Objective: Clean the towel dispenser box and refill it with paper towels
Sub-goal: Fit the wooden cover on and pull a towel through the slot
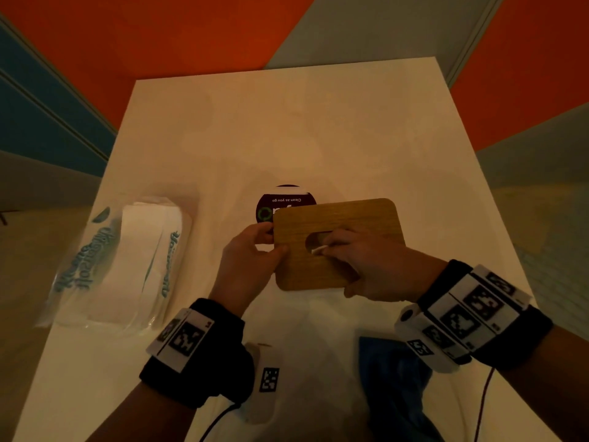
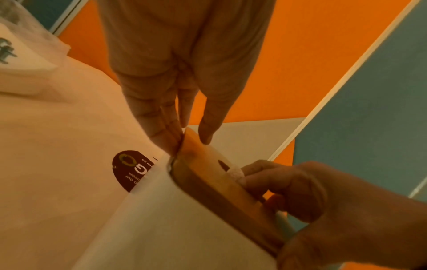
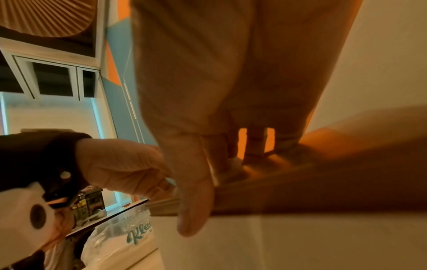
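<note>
A wooden lid with an oval slot lies on top of the white dispenser box at the table's middle. My left hand pinches the lid's left edge, thumb on top and fingers against the side, as the left wrist view shows for the left hand. My right hand has its fingers curled into the slot and its thumb over the lid's near edge. A white tuft of paper towel pokes out of the slot by those fingertips. The box's inside is hidden.
An opened plastic pack of folded paper towels lies on the white table to the left. A blue cloth lies at the near edge. A dark round sticker shows behind the box. Orange and blue-grey floor surrounds the table.
</note>
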